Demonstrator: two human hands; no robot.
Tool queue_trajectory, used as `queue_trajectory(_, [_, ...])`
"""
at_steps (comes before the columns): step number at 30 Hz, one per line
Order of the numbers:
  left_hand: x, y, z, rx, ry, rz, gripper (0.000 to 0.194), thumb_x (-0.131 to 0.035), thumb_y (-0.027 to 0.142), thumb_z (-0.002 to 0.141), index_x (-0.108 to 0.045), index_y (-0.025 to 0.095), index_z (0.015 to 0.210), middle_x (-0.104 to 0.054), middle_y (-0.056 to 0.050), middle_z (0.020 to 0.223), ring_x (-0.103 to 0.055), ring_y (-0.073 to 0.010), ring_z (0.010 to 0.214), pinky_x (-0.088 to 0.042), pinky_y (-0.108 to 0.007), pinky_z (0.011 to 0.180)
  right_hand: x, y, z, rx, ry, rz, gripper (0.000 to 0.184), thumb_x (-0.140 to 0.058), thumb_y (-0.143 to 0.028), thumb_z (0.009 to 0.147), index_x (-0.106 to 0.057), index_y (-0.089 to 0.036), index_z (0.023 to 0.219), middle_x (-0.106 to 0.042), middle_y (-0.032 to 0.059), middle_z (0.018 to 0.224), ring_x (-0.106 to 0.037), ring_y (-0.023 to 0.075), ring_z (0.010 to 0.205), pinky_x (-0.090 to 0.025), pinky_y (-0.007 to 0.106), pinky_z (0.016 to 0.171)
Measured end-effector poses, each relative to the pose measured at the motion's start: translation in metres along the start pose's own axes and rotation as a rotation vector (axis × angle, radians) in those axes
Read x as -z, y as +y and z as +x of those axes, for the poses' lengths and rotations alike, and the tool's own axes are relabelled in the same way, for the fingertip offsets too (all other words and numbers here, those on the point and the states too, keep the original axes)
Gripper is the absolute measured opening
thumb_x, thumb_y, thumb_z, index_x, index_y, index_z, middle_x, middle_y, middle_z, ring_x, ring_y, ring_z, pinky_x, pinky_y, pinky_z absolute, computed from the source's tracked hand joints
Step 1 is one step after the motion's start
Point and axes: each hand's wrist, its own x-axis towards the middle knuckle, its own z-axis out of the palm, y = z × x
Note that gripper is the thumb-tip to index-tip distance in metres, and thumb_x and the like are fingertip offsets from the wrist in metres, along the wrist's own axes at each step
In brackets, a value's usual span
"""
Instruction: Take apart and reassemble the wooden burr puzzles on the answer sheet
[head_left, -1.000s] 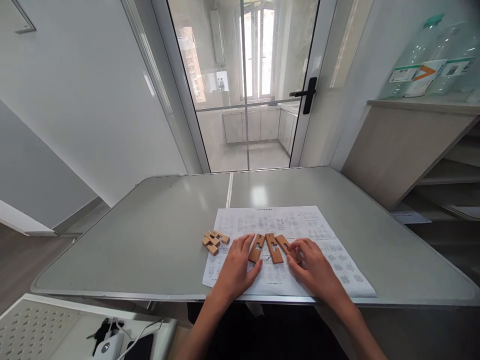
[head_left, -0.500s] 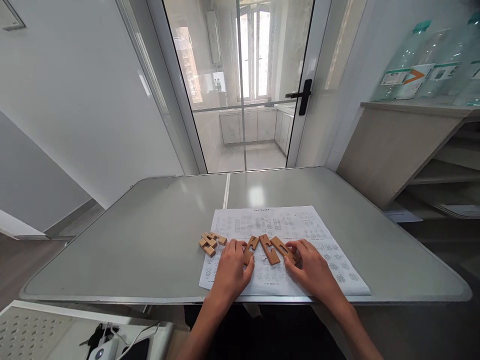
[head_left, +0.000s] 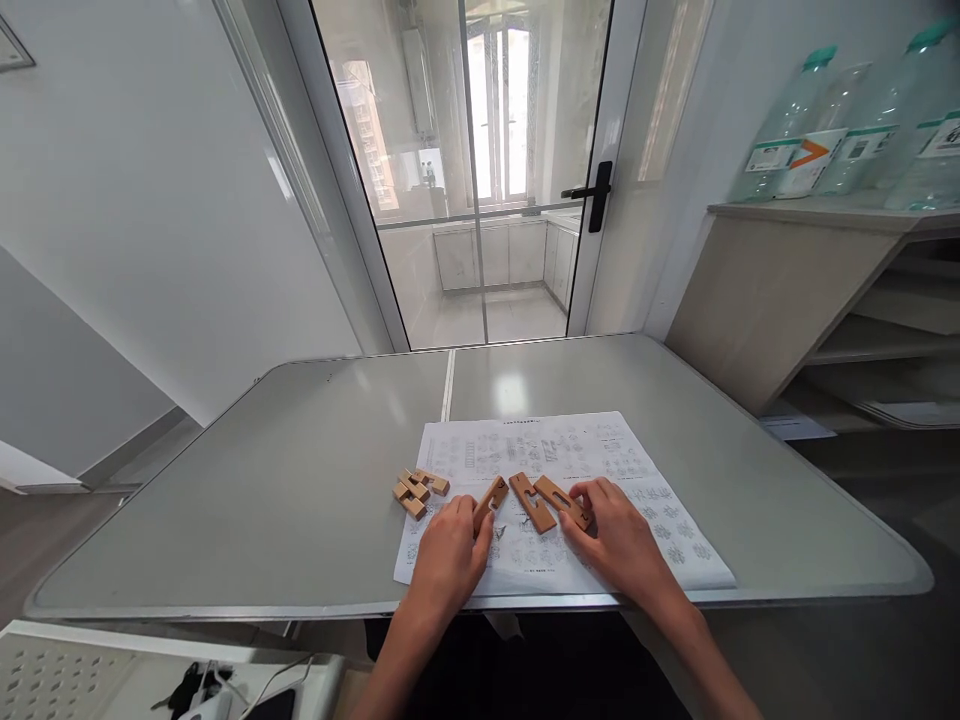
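Observation:
My left hand [head_left: 450, 550] is closed on a notched wooden puzzle piece [head_left: 492, 497], with the thumb on the near side; the piece looks tilted up, and its lower end is hidden by my fingers. Thumb and fingertips of my right hand [head_left: 621, 538] close round the right end of a slotted wooden puzzle piece [head_left: 556, 494], which lies slanted on the paper. Between the hands a second notched wooden piece [head_left: 523, 490] lies flat, almost touching the slotted one. All three rest on or over a printed sheet [head_left: 675, 565] with small line diagrams.
Several small wooden blocks [head_left: 411, 495] lie in a cluster left of my left hand, partly on the sheet. The grey table [head_left: 300, 480] has a metal front edge. A white stand [head_left: 82, 680] with keys and cables is at lower left. Bottles [head_left: 780, 140] stand on a shelf at right.
My left hand has shifted slightly left and turned its notched piece from lying flat to tilted. My right hand stays at the slotted piece's end. The whole view has shifted slightly.

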Motion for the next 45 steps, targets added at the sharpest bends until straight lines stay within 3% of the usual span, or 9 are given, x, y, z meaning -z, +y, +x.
queue_trajectory(5, [0.002,0.009,-0.012,-0.007,0.005,-0.297,0.029,-0.032,0.043,0.108,-0.049,0.023,0.095,-0.061,-0.001,0.077,-0.058,-0.0214,0.068,-0.037,-0.03,0.065,-0.003,0.002,0.001,0.034,0.002,-0.031,0.014,-0.059,-0.037,0.095,-0.059,-0.023,0.094,-0.065,0.0062,0.094,-0.063,0.0255,0.087,-0.051,0.038,0.077])
queue_trajectory(12, [-0.009,0.021,-0.018,-0.084,-0.114,-0.651,0.038,-0.037,0.054,0.106,-0.053,0.022,0.095,-0.043,0.005,0.067,-0.035,-0.0145,0.058,-0.029,-0.026,0.057,-0.005,0.004,0.0,0.071,-0.002,-0.017,0.026,-0.047,-0.04,0.104,-0.055,-0.024,0.086,-0.066,0.0054,0.088,-0.062,0.0255,0.083,-0.047,0.037,0.074])
queue_trajectory(18, [-0.024,0.029,-0.018,-0.129,-0.145,-0.819,0.04,-0.038,0.055,0.106,-0.053,0.02,0.096,-0.04,0.007,0.064,-0.031,-0.0125,0.057,-0.029,-0.025,0.056,0.004,0.001,-0.003,-0.051,-0.011,0.219,0.026,-0.037,-0.044,0.108,-0.057,-0.026,0.105,-0.068,0.0021,0.085,-0.066,0.0232,0.073,-0.049,0.033,0.068])
queue_trajectory(23, [-0.036,0.032,-0.017,-0.123,-0.14,-0.911,0.04,-0.037,0.054,0.107,-0.053,0.019,0.098,-0.039,0.007,0.063,-0.032,-0.0118,0.056,-0.029,-0.025,0.056,0.011,-0.007,-0.005,-0.016,-0.016,0.297,0.031,-0.034,-0.044,0.109,-0.056,-0.024,0.116,-0.068,0.0014,0.08,-0.066,0.0227,0.068,-0.05,0.032,0.065])
queue_trajectory(30, [-0.038,0.035,-0.016,-0.089,-0.085,-0.923,0.041,-0.036,0.056,0.106,-0.052,0.019,0.098,-0.038,0.008,0.061,-0.031,-0.0122,0.055,-0.028,-0.026,0.055,0.012,-0.01,-0.006,0.098,-0.035,0.332,0.03,-0.037,-0.037,0.108,-0.057,-0.025,0.127,-0.073,0.004,0.095,-0.07,0.0216,0.078,-0.055,0.032,0.073])
queue_trajectory(35, [-0.037,0.035,-0.017,-0.089,-0.062,-0.906,0.041,-0.036,0.056,0.106,-0.053,0.019,0.098,-0.038,0.008,0.061,-0.031,-0.0122,0.055,-0.028,-0.026,0.056,0.012,-0.009,-0.006,0.172,-0.033,0.356,0.036,-0.038,-0.033,0.108,-0.054,-0.026,0.14,-0.075,0.0067,0.114,-0.073,0.0227,0.099,-0.058,0.034,0.087])
queue_trajectory(41, [-0.037,0.035,-0.019,-0.091,-0.076,-0.931,0.04,-0.036,0.053,0.108,-0.054,0.019,0.1,-0.038,0.008,0.064,-0.03,-0.0118,0.055,-0.028,-0.026,0.054,0.009,-0.006,-0.006,0.231,-0.048,0.378,0.046,-0.039,-0.031,0.109,-0.043,-0.032,0.155,-0.067,0.0054,0.141,-0.067,0.023,0.126,-0.057,0.04,0.104])
queue_trajectory(45, [-0.037,0.037,-0.019,-0.077,-0.057,-0.914,0.04,-0.035,0.053,0.108,-0.055,0.018,0.101,-0.038,0.008,0.063,-0.031,-0.0119,0.055,-0.028,-0.026,0.055,0.008,-0.004,-0.006,0.27,-0.05,0.342,0.048,-0.039,-0.028,0.109,-0.042,-0.033,0.157,-0.064,0.0051,0.145,-0.065,0.0228,0.129,-0.056,0.041,0.105])
